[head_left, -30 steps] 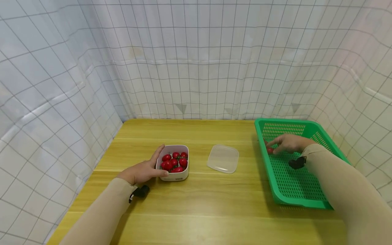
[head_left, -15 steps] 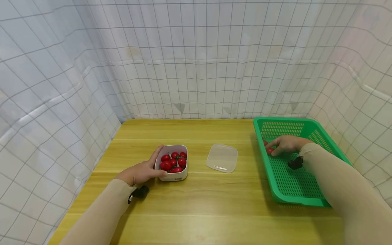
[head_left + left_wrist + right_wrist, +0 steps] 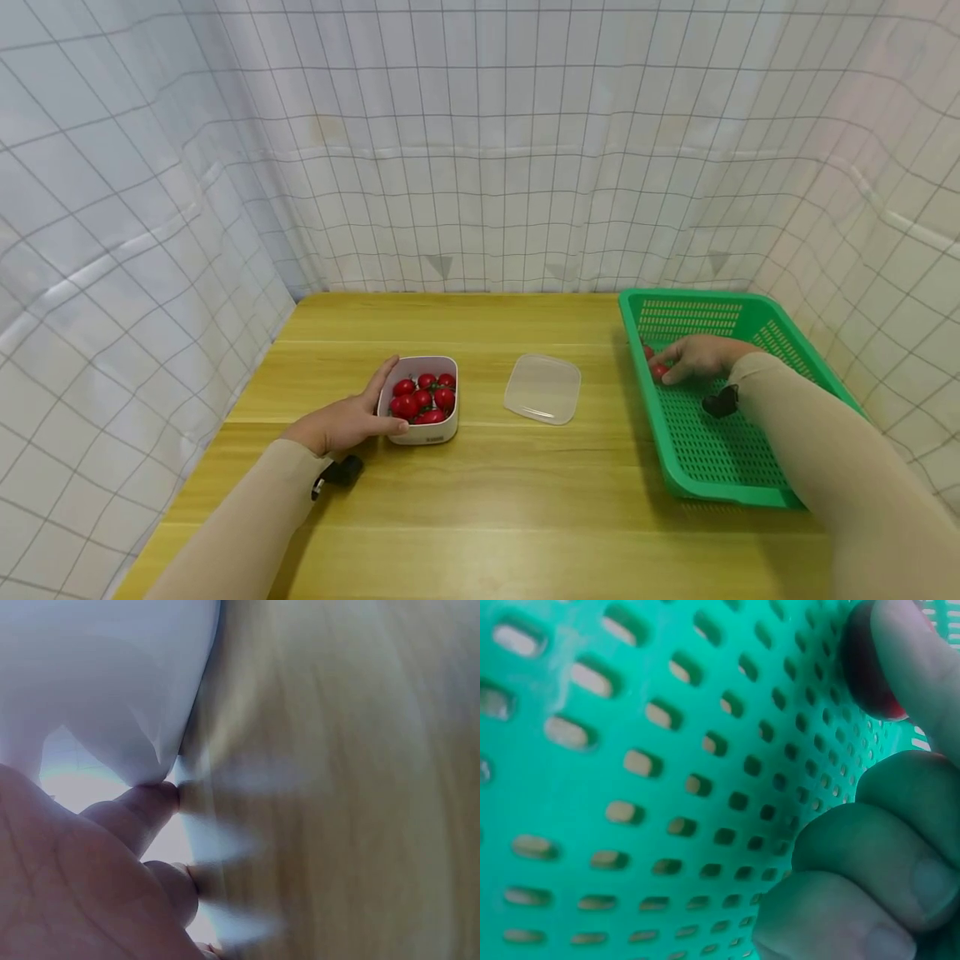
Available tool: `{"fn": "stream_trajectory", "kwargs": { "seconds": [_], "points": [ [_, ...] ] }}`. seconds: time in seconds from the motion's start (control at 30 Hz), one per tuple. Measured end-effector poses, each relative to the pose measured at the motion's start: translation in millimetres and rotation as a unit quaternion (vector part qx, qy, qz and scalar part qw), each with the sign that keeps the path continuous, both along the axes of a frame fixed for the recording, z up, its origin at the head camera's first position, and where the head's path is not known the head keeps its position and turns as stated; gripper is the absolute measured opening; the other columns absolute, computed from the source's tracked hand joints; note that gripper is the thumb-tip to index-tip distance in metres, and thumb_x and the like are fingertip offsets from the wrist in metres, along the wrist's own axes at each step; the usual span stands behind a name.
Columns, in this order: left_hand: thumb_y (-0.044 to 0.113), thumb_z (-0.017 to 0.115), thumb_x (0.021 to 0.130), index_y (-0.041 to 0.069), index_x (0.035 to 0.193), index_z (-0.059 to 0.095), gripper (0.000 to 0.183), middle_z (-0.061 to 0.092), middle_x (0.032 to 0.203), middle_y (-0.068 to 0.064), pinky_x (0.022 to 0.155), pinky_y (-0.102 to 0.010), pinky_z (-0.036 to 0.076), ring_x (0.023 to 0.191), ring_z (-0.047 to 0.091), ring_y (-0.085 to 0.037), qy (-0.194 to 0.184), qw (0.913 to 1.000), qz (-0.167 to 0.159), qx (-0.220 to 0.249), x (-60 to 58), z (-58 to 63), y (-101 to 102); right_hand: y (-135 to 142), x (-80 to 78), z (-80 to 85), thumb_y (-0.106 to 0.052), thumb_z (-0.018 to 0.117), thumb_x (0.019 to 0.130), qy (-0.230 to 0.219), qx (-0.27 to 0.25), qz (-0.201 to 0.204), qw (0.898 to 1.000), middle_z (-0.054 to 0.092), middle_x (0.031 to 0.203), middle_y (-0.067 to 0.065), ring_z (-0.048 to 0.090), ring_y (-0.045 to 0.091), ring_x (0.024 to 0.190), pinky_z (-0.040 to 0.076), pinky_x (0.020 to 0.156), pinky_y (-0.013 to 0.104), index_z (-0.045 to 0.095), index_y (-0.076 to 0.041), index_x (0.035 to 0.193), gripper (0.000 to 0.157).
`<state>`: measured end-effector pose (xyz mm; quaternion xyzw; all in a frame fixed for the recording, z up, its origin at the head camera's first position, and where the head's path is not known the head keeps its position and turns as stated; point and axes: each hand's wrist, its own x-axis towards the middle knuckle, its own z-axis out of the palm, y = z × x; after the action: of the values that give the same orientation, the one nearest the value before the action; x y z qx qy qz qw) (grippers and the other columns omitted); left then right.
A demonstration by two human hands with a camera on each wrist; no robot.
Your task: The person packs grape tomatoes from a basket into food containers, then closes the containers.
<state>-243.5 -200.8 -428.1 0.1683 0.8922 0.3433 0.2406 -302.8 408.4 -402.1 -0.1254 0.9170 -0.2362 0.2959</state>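
A square white container holding several cherry tomatoes stands on the left of the table. My left hand holds it from the left, thumb over its front rim and fingers along its side; in the left wrist view fingertips meet the white wall. Inside the green basket at the right, my right hand has thumb and forefinger around a cherry tomato by the left wall. The right wrist view shows the thumb against this tomato, other fingers curled. A second tomato lies just behind.
A translucent square lid lies flat on the wooden table between container and basket. Gridded white curtains enclose the table at the back and sides. The basket's raised rim surrounds my right hand.
My right hand's thumb and forefinger have settled closer around the tomato near the basket's left wall. The left hand and container keep their place; the view shifts slightly.
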Motion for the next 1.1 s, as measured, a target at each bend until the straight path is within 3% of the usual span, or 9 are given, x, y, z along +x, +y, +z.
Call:
{"fn": "stream_trajectory", "kwargs": {
  "seconds": [0.4,0.7,1.1],
  "points": [
    [0.063,0.068,0.092,0.032,0.169,-0.015,0.117,0.014,0.172,-0.033,0.118,-0.077,0.026,0.151,0.024,-0.064,0.011,0.9997,-0.001,-0.020,1.6,-1.4,0.0,-2.3,3.2,-0.3,-0.031,0.074,0.098,-0.021,0.000,-0.010,1.000,0.044,0.157,0.035,0.035,0.060,0.147,0.041,0.114,0.066,0.057,0.002,0.149,0.062],
    [0.063,0.069,0.092,0.032,0.168,-0.015,0.118,0.017,0.170,-0.035,0.119,-0.075,0.027,0.151,0.027,-0.064,0.009,0.9998,-0.002,-0.017,-0.2,-3.3,-0.8,-1.7,4.3,-2.6,-0.028,0.073,0.099,-0.031,-0.010,-0.018,0.999,0.042,0.158,0.035,0.033,0.060,0.148,0.039,0.116,0.067,0.055,0.002,0.150,0.062],
    [0.062,0.069,0.091,0.031,0.169,-0.015,0.118,0.019,0.169,-0.036,0.119,-0.074,0.028,0.150,0.030,-0.062,0.007,0.9999,0.002,-0.013,-1.8,-4.0,-2.3,-3.1,2.2,-1.8,-0.025,0.075,0.098,-0.036,-0.024,-0.025,0.999,0.044,0.155,0.038,0.038,0.060,0.145,0.045,0.114,0.063,0.056,0.005,0.148,0.062]
  ]
}}
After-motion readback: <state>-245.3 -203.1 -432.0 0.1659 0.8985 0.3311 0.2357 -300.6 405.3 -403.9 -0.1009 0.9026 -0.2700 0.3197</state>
